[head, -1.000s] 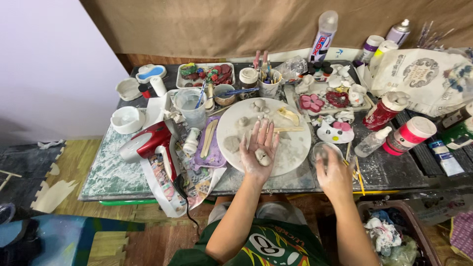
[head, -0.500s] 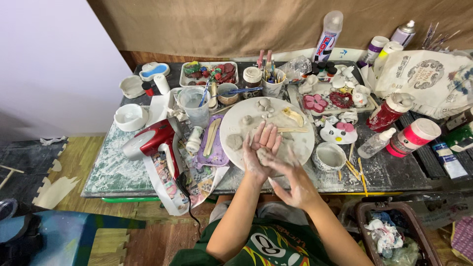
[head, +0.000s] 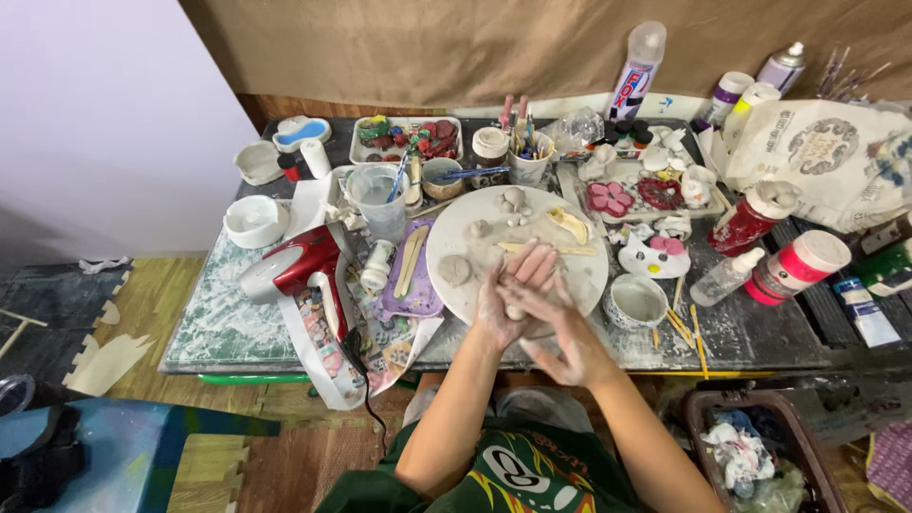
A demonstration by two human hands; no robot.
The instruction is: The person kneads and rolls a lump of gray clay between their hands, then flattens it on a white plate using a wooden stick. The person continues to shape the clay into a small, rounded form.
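I had both palms pressed together over the near edge of the round white board point(head: 456, 233), my left hand point(head: 508, 290) flat under my right hand point(head: 556, 328), grasping a small lump of clay point(head: 514, 311) between them. By my judgement the rolling was only partway done, since several little clay pieces point(head: 513, 201) and a flattened clay disc point(head: 454, 270) lay unjoined on the board. Too little of the lump showed to tell its long axis or which way it pointed.
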